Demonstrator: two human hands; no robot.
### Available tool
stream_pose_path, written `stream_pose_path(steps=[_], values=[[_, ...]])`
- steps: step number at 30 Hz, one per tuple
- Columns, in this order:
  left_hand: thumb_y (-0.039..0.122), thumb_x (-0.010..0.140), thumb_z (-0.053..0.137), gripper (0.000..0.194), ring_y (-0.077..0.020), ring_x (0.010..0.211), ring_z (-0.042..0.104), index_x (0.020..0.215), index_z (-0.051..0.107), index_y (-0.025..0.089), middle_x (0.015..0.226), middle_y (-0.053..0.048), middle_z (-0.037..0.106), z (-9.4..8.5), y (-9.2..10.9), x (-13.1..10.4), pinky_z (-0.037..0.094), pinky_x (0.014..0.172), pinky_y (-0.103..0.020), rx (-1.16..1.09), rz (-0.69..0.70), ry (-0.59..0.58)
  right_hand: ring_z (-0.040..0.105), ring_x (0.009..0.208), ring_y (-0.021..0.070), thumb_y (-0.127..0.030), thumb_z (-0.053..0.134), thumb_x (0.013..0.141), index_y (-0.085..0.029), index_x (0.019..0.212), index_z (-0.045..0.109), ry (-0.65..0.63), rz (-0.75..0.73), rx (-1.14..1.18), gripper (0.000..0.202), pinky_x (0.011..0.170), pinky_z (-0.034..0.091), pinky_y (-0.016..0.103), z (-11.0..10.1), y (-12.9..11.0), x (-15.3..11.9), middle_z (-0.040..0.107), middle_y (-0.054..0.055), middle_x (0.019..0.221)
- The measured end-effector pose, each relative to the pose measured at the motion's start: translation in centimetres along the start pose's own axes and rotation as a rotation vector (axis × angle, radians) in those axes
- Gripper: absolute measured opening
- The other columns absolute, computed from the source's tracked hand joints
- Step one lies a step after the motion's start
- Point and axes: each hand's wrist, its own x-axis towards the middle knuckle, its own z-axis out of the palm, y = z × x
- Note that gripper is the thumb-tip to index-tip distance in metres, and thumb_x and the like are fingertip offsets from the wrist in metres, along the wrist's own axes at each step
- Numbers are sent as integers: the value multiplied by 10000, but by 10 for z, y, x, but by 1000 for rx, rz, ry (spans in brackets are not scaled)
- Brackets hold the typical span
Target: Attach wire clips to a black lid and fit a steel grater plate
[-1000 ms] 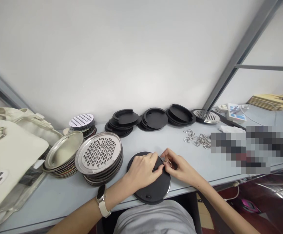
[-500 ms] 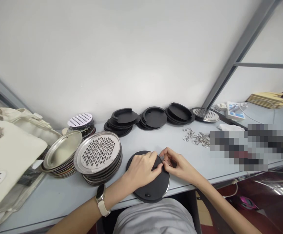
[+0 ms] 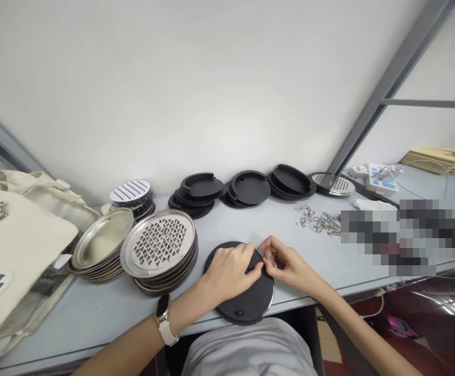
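A round black plastic base point(image 3: 246, 297) with a shiny metal rim on its right side lies at the table's front edge. My left hand point(image 3: 231, 266) rests over its upper part, fingers curled on the disc and gripping it. At the upper right rim, my right hand point(image 3: 286, 261) pinches a small metal clip point(image 3: 260, 254) against the base. Fingers hide most of the clip, so how it sits there cannot be told. Several loose wire clips point(image 3: 327, 223) lie in a heap to the right, behind my right hand.
Left of the base stands a stack of round metal graters point(image 3: 164, 243), beside a stack of metal discs point(image 3: 104, 240). Black round bases point(image 3: 251, 188) lie in piles along the wall. A perforated grater point(image 3: 335, 184) lies at the back right. A cream bag point(image 3: 19, 235) fills the left end.
The view has shifted very slightly. Both hands keep the same hold on the base and the clip, with barely any finger movement at the rim.
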Motion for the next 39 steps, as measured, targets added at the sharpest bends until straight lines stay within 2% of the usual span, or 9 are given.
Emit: stream_pose_path(steps=[19, 25, 32, 36, 39], values=[[382, 910, 458, 182, -188, 684, 617, 913, 486, 202, 832, -11, 640, 1, 0, 1, 392, 569, -276, 4, 1, 1, 370, 602, 103, -148, 481, 858, -211, 1013, 425, -21, 8, -7, 176, 579, 335, 218, -1, -1, 0, 386, -70, 667], [368, 919, 446, 168, -188, 689, 620, 933, 488, 206, 833, -7, 642, 2, 0, 1, 398, 571, -277, -3, 8, 14, 361, 595, 99, -170, 449, 887, -205, 946, 472, -40, 57, 11, 72, 555, 305, 215, -1, -4, 0, 403, -55, 688], [367, 919, 443, 170, -187, 665, 615, 918, 488, 203, 812, -6, 639, 0, -1, 1, 391, 549, -282, 24, 7, 6, 385, 583, 108, -290, 500, 917, -225, 990, 434, 92, 31, 30, 117, 548, 335, 221, 1, -2, 2, 421, -57, 677], [364, 921, 436, 171, -189, 667, 618, 920, 491, 202, 818, -10, 641, 0, 1, 1, 394, 549, -284, 28, -2, 0, 475, 670, 131, -362, 582, 881, -218, 963, 465, 210, 2, 62, 203, 648, 421, 251, 0, -1, 5, 476, -25, 740], [368, 921, 436, 178, -191, 672, 621, 927, 493, 200, 820, -14, 642, -1, 1, 1, 399, 556, -280, 26, -5, -10, 526, 734, 158, -410, 618, 851, -205, 876, 517, 244, -6, 49, 230, 714, 454, 282, -2, 1, 6, 533, 7, 770]])
